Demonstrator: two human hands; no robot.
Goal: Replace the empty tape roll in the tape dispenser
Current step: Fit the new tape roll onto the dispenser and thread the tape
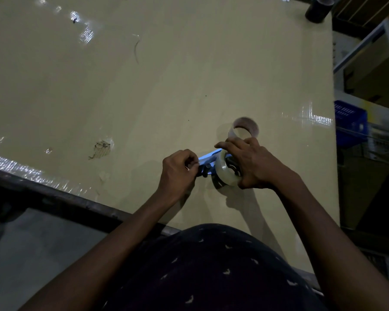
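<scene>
A blue tape dispenser (208,157) lies on the beige table (144,86) near the front edge. A full roll of clear tape (224,170) sits on its hub. My right hand (253,163) is wrapped over the roll and the dispenser's rear, hiding the handle. My left hand (181,168) pinches something small at the dispenser's front end, by the black roller; whether it is the tape's end I cannot tell. Just behind my right hand the empty cardboard core (245,126) lies on the table.
A dark cup (318,9) stands at the far right corner. The table's right edge runs close to the dispenser; beyond it are a blue crate (349,117) and metal shelving. The dark front edge (54,194) runs diagonally below my left hand. Scuffs mark the tabletop.
</scene>
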